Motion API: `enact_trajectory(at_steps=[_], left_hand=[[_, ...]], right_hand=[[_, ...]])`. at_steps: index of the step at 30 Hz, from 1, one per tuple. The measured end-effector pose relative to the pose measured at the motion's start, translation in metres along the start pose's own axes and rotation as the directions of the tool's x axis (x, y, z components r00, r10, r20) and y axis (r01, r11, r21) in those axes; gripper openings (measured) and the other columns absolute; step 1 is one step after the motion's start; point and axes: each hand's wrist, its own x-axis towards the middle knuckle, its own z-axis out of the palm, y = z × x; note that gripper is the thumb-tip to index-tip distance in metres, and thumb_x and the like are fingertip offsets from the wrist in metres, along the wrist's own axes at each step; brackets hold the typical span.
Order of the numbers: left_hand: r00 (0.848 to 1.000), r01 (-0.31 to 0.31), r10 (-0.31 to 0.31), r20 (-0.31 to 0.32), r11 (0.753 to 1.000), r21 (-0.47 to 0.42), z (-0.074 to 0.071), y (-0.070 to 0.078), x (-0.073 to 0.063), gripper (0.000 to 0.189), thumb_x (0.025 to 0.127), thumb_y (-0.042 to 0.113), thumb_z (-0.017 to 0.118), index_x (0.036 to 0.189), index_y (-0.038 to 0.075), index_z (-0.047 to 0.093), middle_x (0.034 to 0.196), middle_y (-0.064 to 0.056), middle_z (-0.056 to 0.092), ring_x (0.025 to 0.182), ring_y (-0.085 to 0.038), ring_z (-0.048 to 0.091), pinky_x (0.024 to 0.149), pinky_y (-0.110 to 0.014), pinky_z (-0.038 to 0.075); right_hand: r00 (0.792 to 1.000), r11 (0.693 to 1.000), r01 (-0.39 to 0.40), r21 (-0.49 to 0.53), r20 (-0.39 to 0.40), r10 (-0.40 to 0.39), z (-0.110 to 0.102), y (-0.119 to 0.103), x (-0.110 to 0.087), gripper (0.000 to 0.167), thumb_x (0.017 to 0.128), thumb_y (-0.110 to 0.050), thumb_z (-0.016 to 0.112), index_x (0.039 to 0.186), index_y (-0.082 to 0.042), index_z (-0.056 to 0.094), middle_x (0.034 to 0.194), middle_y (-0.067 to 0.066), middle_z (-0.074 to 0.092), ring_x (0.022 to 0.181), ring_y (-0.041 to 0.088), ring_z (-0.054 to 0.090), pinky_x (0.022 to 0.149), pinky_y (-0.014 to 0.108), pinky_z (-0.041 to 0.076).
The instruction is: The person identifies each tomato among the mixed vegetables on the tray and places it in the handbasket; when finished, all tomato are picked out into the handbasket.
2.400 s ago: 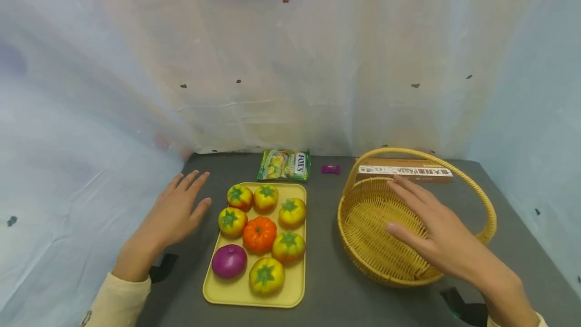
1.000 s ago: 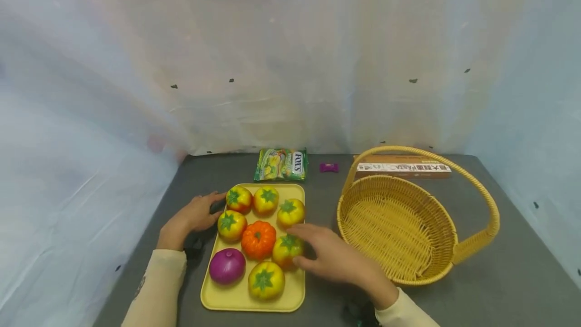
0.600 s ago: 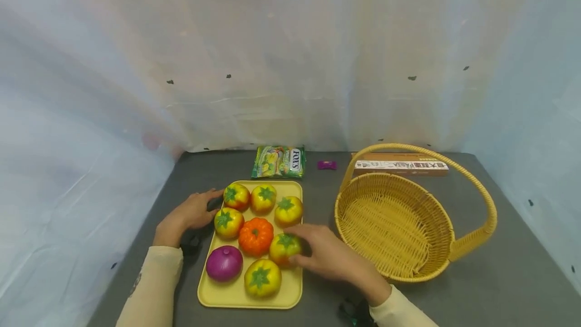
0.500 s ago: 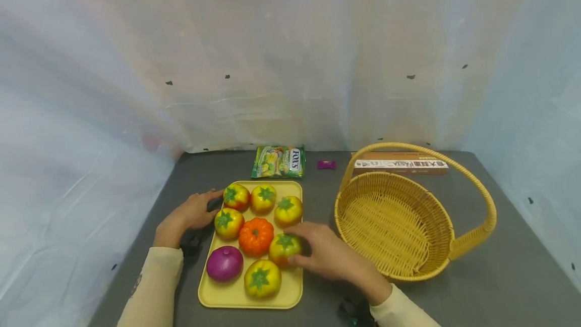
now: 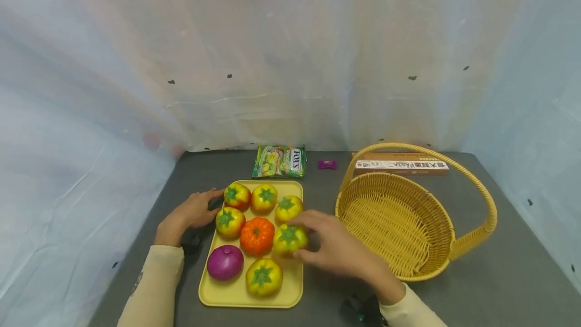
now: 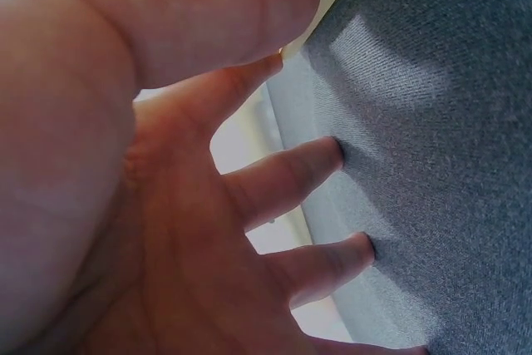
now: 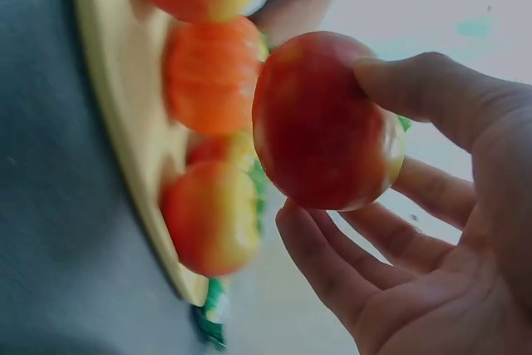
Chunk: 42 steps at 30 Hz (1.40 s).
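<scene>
My right hand (image 5: 338, 246) pinches a yellow-and-red toy persimmon (image 5: 287, 242) with a green leafy top between thumb and fingers. In the right wrist view this persimmon (image 7: 320, 126) is lifted off the tray, red underside showing. The yellow tray (image 5: 245, 301) bears several similar persimmons, an orange toy pumpkin (image 5: 256, 236) and a purple toy onion (image 5: 225, 263). My left hand (image 5: 192, 212) is at the tray's left edge. In the left wrist view its thumb (image 6: 224, 18) lies at the tray rim, and its spread fingers (image 6: 287, 176) reach down to the grey cloth.
A wicker basket (image 5: 386, 231) with a tall handle stands right of the tray, nothing inside it. Behind are a green FOX'S candy bag (image 5: 279, 161), a small purple wrapped candy (image 5: 327, 164) and a long pasta box (image 5: 401, 164). Pale curtains enclose the grey table (image 5: 499, 276).
Both hands have come in from the sides to the tray. Over the last half second my right hand has raised the persimmon from the tray's right side. The left hand stays put.
</scene>
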Motion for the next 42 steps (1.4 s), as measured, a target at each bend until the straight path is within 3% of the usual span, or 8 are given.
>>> enact_trajectory(at_steps=[8, 16, 27, 35, 42], left_hand=[[1.0, 0.01, -0.01, 0.008, 1.0, 0.001, 0.001, -0.002, 0.001, 0.067, 0.106, 0.029, 0.069, 0.167, 0.01, 0.046, 0.171, -0.034, 0.037, 0.154, -0.066, 0.032, 0.123, -0.08, 0.028], [1.0, -0.002, 0.002, 0.01, 1.0, -0.001, 0.0, -0.003, 0.001, 0.067, 0.107, 0.028, 0.068, 0.167, 0.009, 0.046, 0.17, -0.035, 0.037, 0.153, -0.067, 0.032, 0.124, -0.08, 0.028], [1.0, 0.0, 0.0, 0.017, 1.0, 0.0, -0.001, -0.001, 0.001, 0.068, 0.107, 0.03, 0.068, 0.167, 0.009, 0.046, 0.17, -0.036, 0.036, 0.153, -0.068, 0.032, 0.123, -0.08, 0.029], [1.0, 0.005, -0.005, 0.019, 1.0, -0.01, -0.002, -0.001, 0.001, 0.068, 0.107, 0.03, 0.068, 0.168, 0.01, 0.045, 0.171, -0.036, 0.035, 0.154, -0.068, 0.029, 0.123, -0.081, 0.027], [1.0, 0.008, -0.008, 0.02, 1.0, -0.009, -0.001, -0.001, 0.001, 0.068, 0.107, 0.029, 0.067, 0.168, 0.01, 0.044, 0.171, -0.036, 0.035, 0.154, -0.068, 0.029, 0.124, -0.08, 0.027]], right_hand=[[0.983, 0.995, -0.084, 0.05, -0.159, 0.091, -0.05, -0.002, -0.017, 0.06, 0.085, -0.017, 0.094, 0.14, -0.024, 0.072, 0.141, -0.008, 0.069, 0.126, 0.013, 0.067, 0.104, 0.038, 0.062], [0.942, 0.98, -0.199, -0.009, -0.278, 0.188, -0.086, 0.027, -0.044, 0.057, 0.088, -0.012, 0.093, 0.14, -0.019, 0.072, 0.137, -0.001, 0.071, 0.119, 0.017, 0.07, 0.1, 0.041, 0.065], [0.911, 0.937, -0.347, -0.034, -0.251, 0.328, -0.09, 0.045, -0.064, 0.055, 0.091, -0.017, 0.091, 0.142, -0.014, 0.07, 0.136, 0.007, 0.071, 0.121, 0.028, 0.071, 0.101, 0.05, 0.064], [0.896, 0.927, -0.376, -0.021, -0.264, 0.357, -0.079, 0.049, -0.066, 0.056, 0.089, -0.012, 0.092, 0.14, -0.009, 0.07, 0.136, 0.011, 0.07, 0.122, 0.034, 0.072, 0.1, 0.047, 0.064], [0.897, 0.925, -0.379, -0.032, -0.26, 0.358, -0.069, 0.057, -0.061, 0.058, 0.088, -0.011, 0.092, 0.142, -0.006, 0.07, 0.141, 0.019, 0.069, 0.12, 0.039, 0.074, 0.1, 0.053, 0.064]])
